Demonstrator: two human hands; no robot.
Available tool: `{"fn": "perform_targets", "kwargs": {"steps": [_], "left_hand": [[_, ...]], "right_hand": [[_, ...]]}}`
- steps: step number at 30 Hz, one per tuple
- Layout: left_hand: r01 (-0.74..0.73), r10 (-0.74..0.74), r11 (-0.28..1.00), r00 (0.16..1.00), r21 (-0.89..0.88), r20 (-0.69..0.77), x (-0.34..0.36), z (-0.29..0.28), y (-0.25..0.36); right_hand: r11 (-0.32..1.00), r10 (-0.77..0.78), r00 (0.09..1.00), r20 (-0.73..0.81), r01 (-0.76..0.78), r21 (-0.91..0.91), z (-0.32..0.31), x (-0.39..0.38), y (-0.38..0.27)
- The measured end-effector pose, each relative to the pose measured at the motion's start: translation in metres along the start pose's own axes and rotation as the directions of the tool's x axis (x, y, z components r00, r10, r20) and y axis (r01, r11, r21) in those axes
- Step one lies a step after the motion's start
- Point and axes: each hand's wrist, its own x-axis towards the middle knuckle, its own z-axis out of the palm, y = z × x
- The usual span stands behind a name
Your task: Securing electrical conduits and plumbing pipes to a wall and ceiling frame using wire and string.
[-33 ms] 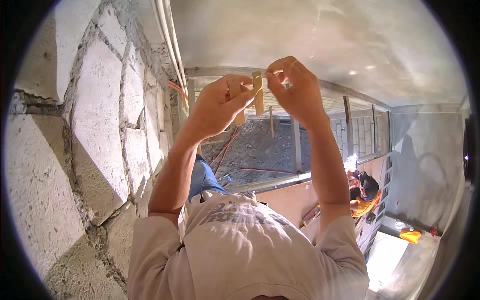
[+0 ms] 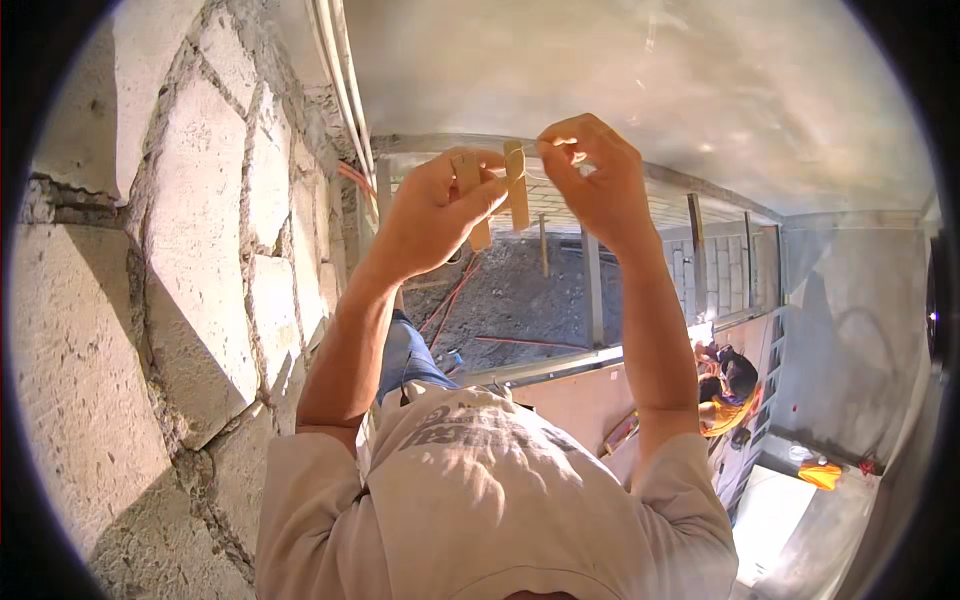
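Observation:
Raised in front of me, my left hand (image 2: 420,222) is closed around two short, flat wooden strips. One wooden strip (image 2: 480,236) passes between its fingers and sticks out below. The other wooden strip (image 2: 519,208) stands nearly upright at the fingertips, just right of the thumb. A thin pale string (image 2: 515,172) loops around that strip's upper part. To the right, my right hand (image 2: 602,185) is pinched, apart from the strips. Between its thumb and forefinger it seems to hold the string's end, too fine to follow clearly.
A rough block wall (image 2: 200,250) rises close on my left, with pale pipes (image 2: 343,80) along it. Metal posts (image 2: 594,290) and a ledge stand ahead, over dark ground. At lower right a person (image 2: 735,380) crouches by a bright glare; an orange cloth (image 2: 820,474) lies beyond.
My right hand has shifted slightly to the right, a little farther from the strips. My left hand keeps its hold on them, almost unmoved.

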Motion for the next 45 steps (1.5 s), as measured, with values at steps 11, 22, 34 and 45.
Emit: {"fn": "perform_targets", "kwargs": {"steps": [11, 22, 34, 45], "left_hand": [[0.147, -0.137, 0.975, 0.988, -0.168, 0.066, -0.010, -0.004, 0.005], [0.145, -0.146, 0.987, 0.989, -0.073, -0.008, -0.013, -0.005, 0.005], [0.116, -0.108, 0.984, 0.992, -0.137, 0.062, -0.008, 0.001, 0.017], [0.090, -0.093, 0.970, 0.996, 0.227, 0.004, -0.006, 0.014, 0.015]], "right_hand": [[0.985, 0.154, 0.986, -0.066, -0.149, 0.086, 0.021, -0.014, -0.018], [0.972, 0.200, 0.980, -0.011, -0.197, 0.129, 0.019, -0.023, -0.013], [0.625, 0.441, 0.882, 0.169, -0.437, 0.647, 0.022, -0.026, -0.002], [0.986, 0.009, 0.990, -0.139, -0.033, -0.166, 0.014, -0.012, -0.018]]}}
